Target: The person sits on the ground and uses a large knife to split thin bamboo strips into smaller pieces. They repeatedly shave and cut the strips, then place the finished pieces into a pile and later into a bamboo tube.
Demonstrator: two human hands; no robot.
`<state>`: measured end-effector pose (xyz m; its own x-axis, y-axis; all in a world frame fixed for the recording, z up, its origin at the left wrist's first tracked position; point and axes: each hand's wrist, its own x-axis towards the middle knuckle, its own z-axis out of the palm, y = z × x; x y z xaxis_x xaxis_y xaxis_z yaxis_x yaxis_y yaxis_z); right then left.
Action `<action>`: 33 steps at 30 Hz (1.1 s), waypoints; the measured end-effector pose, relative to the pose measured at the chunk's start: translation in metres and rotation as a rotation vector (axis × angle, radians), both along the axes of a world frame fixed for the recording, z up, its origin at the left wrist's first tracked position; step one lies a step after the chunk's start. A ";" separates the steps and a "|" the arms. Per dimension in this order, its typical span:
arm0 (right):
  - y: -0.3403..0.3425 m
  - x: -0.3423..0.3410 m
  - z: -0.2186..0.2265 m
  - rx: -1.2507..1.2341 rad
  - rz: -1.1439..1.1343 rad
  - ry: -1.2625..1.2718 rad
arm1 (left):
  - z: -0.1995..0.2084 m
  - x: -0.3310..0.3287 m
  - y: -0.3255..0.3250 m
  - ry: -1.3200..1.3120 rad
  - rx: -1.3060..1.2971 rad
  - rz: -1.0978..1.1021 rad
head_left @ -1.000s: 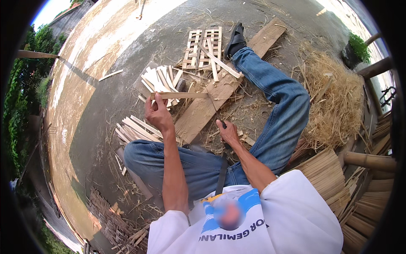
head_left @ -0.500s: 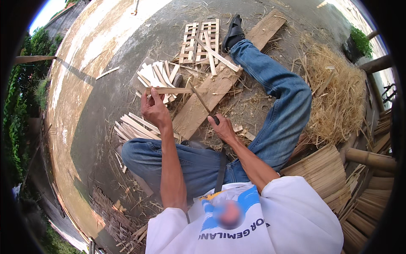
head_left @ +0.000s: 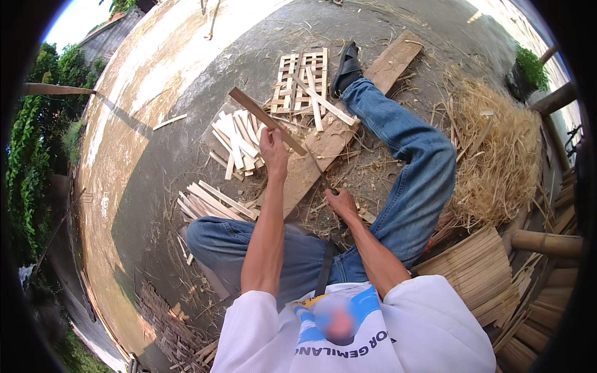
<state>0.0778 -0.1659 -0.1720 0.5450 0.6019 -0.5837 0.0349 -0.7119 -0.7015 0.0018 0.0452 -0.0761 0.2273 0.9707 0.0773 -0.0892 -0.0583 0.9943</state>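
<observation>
My left hand [head_left: 273,149] is closed around a brownish bamboo strip [head_left: 250,105], which slants from upper left down to the right. In my right hand [head_left: 342,203] is the dark handle of a knife [head_left: 319,168]. Its narrow blade points up and left, and its tip is close to the strip's lower right end; whether they touch I cannot tell. Beneath both lies a long wooden plank [head_left: 392,64] on the ground, with shavings on it. Pale strips lie fanned in one pile [head_left: 238,140] beyond my left forearm and in another pile [head_left: 211,200] by my left knee.
A woven bamboo lattice [head_left: 301,78] lies ahead, loose strips across it. My sandalled right foot [head_left: 347,69] rests beside the plank. At the right are a heap of curly shavings [head_left: 497,155], a flat bamboo panel [head_left: 469,264] and a bamboo pole [head_left: 547,242].
My left hand has moved right and slightly up, and the strip has turned from level to slanting, its left end raised. My right hand with the knife has shifted slightly right and down.
</observation>
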 end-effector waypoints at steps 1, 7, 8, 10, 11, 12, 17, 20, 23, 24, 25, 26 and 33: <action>0.003 0.005 0.008 0.044 -0.029 -0.070 | 0.022 0.004 -0.005 0.037 -0.041 -0.055; 0.027 0.028 0.111 0.435 -0.076 -0.196 | 0.103 -0.024 -0.054 0.033 -0.278 -0.303; 0.027 0.031 0.125 0.473 -0.001 -0.220 | 0.113 -0.024 -0.066 0.072 -0.325 -0.282; 0.027 0.034 0.144 0.552 0.150 -0.271 | 0.125 -0.030 -0.080 0.139 -0.339 -0.309; 0.027 0.035 0.142 0.596 0.211 -0.334 | 0.129 -0.034 -0.086 0.173 -0.347 -0.323; 0.025 0.038 0.143 0.642 0.270 -0.402 | 0.132 -0.037 -0.092 0.205 -0.359 -0.321; 0.020 0.054 0.150 0.521 0.415 -0.539 | 0.140 -0.053 -0.115 0.212 -0.416 -0.338; 0.028 0.064 0.137 0.373 0.300 -0.500 | 0.153 -0.061 -0.128 0.231 -0.456 -0.380; 0.039 0.084 0.134 0.282 0.340 -0.483 | 0.139 -0.079 -0.146 0.229 -0.471 -0.384; 0.039 0.083 0.135 0.272 0.366 -0.495 | 0.139 -0.082 -0.147 0.244 -0.465 -0.362; 0.040 0.087 0.130 0.245 0.335 -0.473 | 0.140 -0.083 -0.151 0.249 -0.463 -0.384; 0.043 0.093 0.118 0.218 0.304 -0.451 | 0.145 -0.083 -0.155 0.253 -0.461 -0.407; 0.034 0.079 0.119 0.340 0.350 -0.405 | 0.120 -0.107 -0.156 0.332 -0.488 -0.326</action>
<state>0.1566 -0.1316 -0.0532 0.4201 0.8999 -0.1170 0.5350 -0.3497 -0.7691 -0.1055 -0.1107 0.0440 0.4505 0.7546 -0.4771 0.2891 0.3823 0.8777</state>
